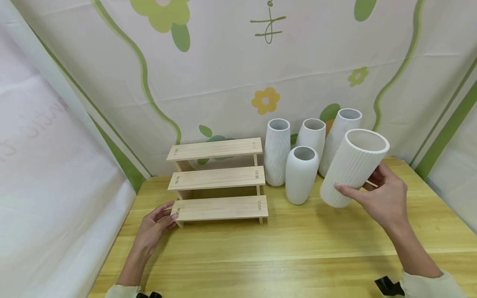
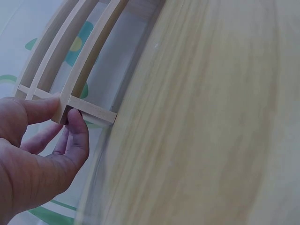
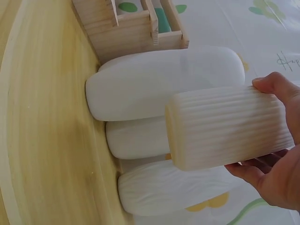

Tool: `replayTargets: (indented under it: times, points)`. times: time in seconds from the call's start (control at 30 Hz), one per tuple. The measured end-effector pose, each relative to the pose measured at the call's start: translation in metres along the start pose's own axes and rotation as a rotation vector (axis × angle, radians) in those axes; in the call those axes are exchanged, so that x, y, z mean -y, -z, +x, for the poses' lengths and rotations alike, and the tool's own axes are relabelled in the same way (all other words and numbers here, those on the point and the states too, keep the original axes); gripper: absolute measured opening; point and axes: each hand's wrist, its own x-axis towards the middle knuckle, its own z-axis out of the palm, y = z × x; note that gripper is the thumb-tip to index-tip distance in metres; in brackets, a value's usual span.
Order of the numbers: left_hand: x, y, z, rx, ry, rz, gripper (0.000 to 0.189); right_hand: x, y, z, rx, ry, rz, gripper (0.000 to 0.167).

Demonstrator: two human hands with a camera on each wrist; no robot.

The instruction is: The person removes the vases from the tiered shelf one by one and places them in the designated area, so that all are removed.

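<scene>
My right hand (image 1: 387, 198) grips a white vase with vertical ribs (image 1: 350, 171), thumb in front and fingers behind. The vase tilts with its mouth to the right; in the right wrist view its base (image 3: 176, 136) hangs off the table. My left hand (image 1: 152, 229) pinches the left end of the lowest step of a three-tier wooden display stand (image 1: 220, 209). In the left wrist view the thumb lies on top of that board (image 2: 70, 91) and the fingers are beneath it. The stand is upright on the table.
Several white vases stand right of the stand: a wavy-textured one (image 1: 277, 159), a smooth short one (image 1: 301, 178), another behind it (image 1: 312, 136), and a tall one (image 1: 343, 130). A patterned cloth (image 1: 223, 82) hangs behind the wooden table (image 1: 261, 256).
</scene>
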Motion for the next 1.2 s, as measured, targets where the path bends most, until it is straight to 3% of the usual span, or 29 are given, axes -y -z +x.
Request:
replayTargets:
  times: [0.67,1.2]
  points:
    - [-0.002,0.0,0.0,0.002,0.006,-0.007,0.063,-0.029,-0.004,0.019,0.024,-0.063,-0.094,0.079]
    - [0.0,0.0,0.0,-0.009,0.015,-0.007,0.064,-0.052,-0.023,0.027,0.062,-0.111,-0.147,0.087]
